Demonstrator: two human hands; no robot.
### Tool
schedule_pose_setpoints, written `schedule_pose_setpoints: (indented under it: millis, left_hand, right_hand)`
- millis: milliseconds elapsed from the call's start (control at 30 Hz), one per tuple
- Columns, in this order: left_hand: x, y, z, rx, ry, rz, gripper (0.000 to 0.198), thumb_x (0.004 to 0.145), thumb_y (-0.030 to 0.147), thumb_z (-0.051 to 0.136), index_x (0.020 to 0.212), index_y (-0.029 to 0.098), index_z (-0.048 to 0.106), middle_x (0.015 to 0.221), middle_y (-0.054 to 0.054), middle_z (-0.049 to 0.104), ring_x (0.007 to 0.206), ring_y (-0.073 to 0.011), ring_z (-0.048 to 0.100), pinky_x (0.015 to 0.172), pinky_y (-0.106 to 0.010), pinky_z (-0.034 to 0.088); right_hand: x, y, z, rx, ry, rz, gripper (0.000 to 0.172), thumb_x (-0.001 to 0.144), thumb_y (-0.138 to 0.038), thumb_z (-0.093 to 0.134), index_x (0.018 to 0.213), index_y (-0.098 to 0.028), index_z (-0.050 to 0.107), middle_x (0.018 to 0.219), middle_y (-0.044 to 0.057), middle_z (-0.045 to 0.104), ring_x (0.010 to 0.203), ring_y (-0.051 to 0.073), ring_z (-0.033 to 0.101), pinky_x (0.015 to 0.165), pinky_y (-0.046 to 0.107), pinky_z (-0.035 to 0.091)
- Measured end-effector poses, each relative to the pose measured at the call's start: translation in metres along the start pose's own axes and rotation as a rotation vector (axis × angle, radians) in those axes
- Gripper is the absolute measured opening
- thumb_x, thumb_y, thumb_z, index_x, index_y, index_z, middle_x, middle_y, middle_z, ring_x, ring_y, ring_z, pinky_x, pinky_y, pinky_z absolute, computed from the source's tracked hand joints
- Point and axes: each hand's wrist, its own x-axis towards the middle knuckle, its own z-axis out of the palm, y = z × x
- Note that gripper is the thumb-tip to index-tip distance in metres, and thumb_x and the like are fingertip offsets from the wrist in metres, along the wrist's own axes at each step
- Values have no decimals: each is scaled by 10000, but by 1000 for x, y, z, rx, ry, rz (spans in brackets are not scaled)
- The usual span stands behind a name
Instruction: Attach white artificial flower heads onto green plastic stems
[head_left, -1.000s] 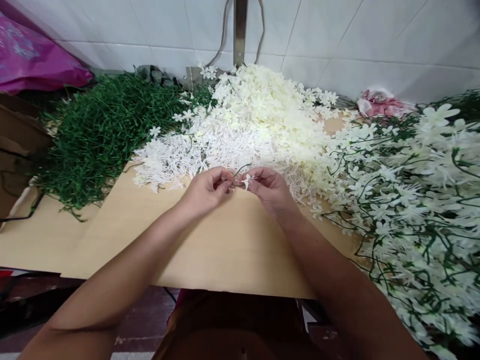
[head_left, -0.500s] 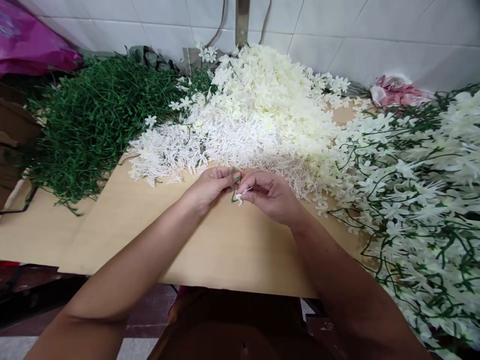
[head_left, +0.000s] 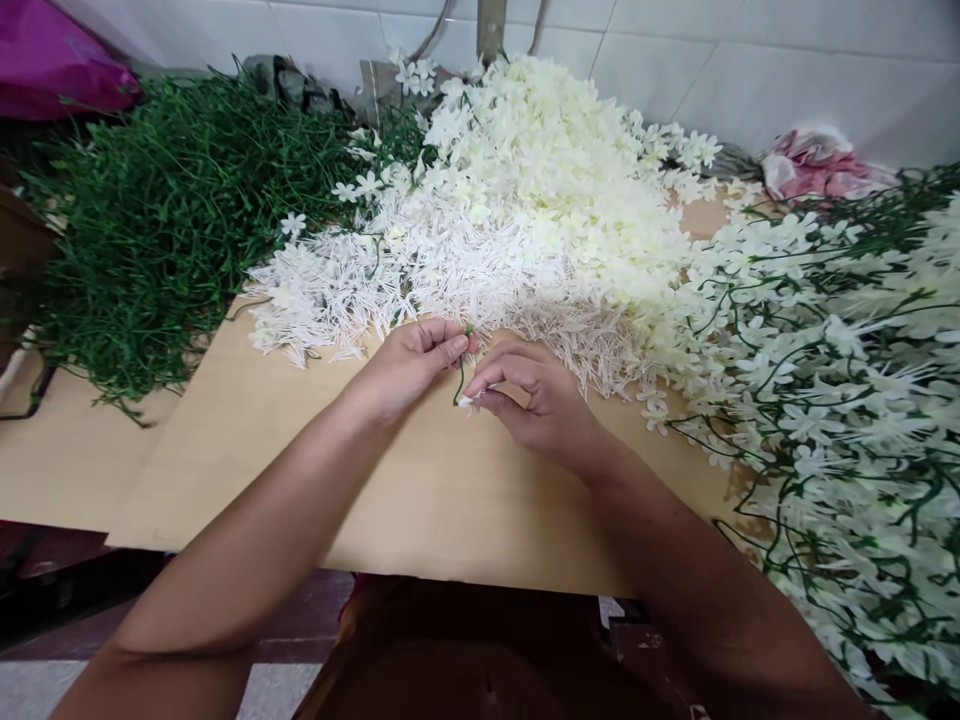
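Observation:
My left hand (head_left: pixel 409 368) is closed in a pinch on the top of a thin green stem (head_left: pixel 459 375) that hangs down between my hands. My right hand (head_left: pixel 536 400) pinches a small white flower piece (head_left: pixel 469 401) at the stem's lower end. Both hands hover just above the tan board (head_left: pixel 420 490), at the near edge of a heap of white stamen pieces (head_left: pixel 450 285). Behind that heap lies a bigger mound of cream flower heads (head_left: pixel 555 180).
A tangle of bare green stems (head_left: pixel 165 210) fills the left side. Finished stems with white flowers (head_left: pixel 832 380) are heaped on the right. A pink bag (head_left: pixel 814 165) lies at the back right, a magenta bag (head_left: pixel 52 75) at the back left. A white tiled wall stands behind.
The stem has swung from lying between my fingertips to hanging downward. My right hand has dropped lower with the flower piece. The camera has tilted down a little.

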Motion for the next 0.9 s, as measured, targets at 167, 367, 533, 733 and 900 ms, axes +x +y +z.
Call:
schedule_pose_setpoints:
  millis: [167,367,533,733,900]
  left_hand:
    - [-3,0,-2,229,-138,52,321,769,443,677,717,131,622,600,6,555,535,-89,450,536,-226,352]
    - [-1,-7,-3,428,-172,107,369,819,474,585,772,116,665,531,38,438,500,-73,344,500,-213,270]
    - [1,-8,-2,431,-222,145,372,826,473,569,701,127,625,591,11,513,542,-83,393,523,-224,305]
    - [1,-7,0,443,-230,178,317,837,401,555,653,144,578,561,33,434,531,-84,364,543,-234,312]
    - [2,-9,-1,499,-207,196,336,856,403,514,627,157,523,573,31,419,544,-88,359,534,-223,301]
  right_hand:
    - [2,3,-12,446,156,344,153,742,-325,771,773,-213,671,756,-3,659,727,122,620,715,291,523]
    - [3,15,-13,746,213,637,305,578,-373,878,727,-221,659,721,-34,667,687,107,613,733,289,515]
    - [3,18,-8,780,179,708,307,565,-373,885,705,-206,668,693,-30,663,676,101,606,749,282,507]
    - [3,20,-6,696,185,655,338,564,-389,880,684,-203,626,664,-47,614,643,97,574,714,289,492]
    - [1,20,-3,416,149,529,300,632,-375,840,692,-193,610,688,-28,618,676,111,575,703,290,482]
